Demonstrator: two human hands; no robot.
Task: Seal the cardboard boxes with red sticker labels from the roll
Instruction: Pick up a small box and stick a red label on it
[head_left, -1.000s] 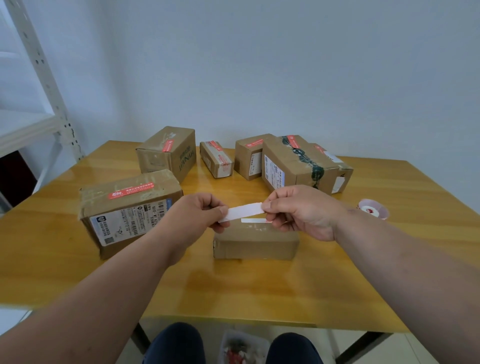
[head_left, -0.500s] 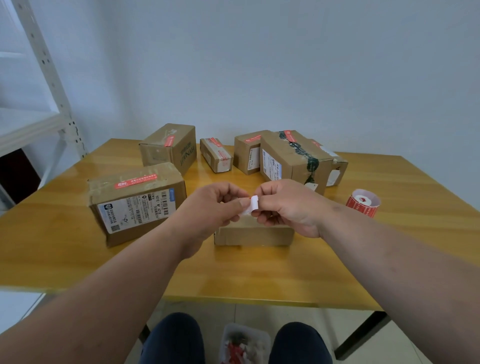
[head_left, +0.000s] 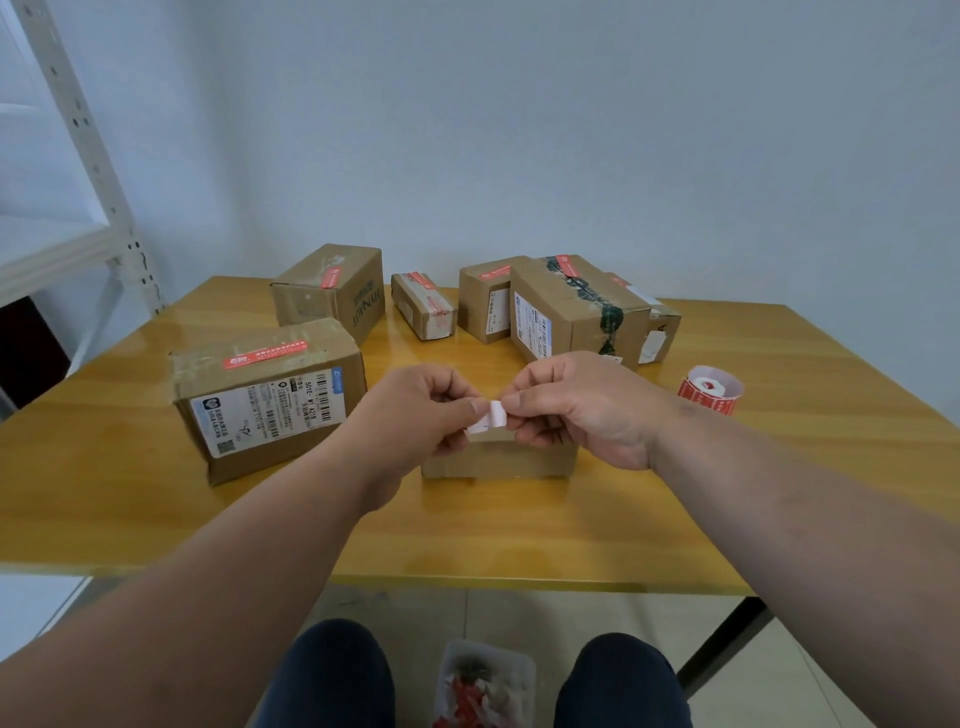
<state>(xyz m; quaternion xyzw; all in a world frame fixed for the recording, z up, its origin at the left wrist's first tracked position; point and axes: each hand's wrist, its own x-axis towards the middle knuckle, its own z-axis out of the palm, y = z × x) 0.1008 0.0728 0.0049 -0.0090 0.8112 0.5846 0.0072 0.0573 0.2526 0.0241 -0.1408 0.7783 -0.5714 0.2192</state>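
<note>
**Both hands pinch a small white strip above the low box**

Right now, in the head view, the left hand (head_left: 415, 410) and the right hand (head_left: 576, 405) meet at the centre of the yellow wooden surface (head_left: 519, 530), fingers curled. Together they pinch a small white strip (head_left: 491, 415) between thumb and forefinger tips; it looks folded or bunched, and I cannot tell whether it is a label or its backing. The hands hover just above a low cardboard box (head_left: 498, 457), partly hiding its top.

Off to the right, well apart from the hands, the red sticker roll (head_left: 709, 389) stands on the surface, its white core facing up.

On the left lies a large box (head_left: 270, 400) with a white shipping label on its front and a red sticker (head_left: 265, 354) along its top. Behind it sits a taller printed box (head_left: 332, 293), also with a red sticker on top. Toward the back stand a narrow small box (head_left: 423, 306), a mid-sized box (head_left: 488, 299) and a box with dark green tape (head_left: 576, 312), each showing red on top.

A white metal shelf (head_left: 78, 171) rises at the left edge. Below the surface's near edge, two dark-clothed knees flank a clear container (head_left: 485, 686) holding red and white scraps.
</note>
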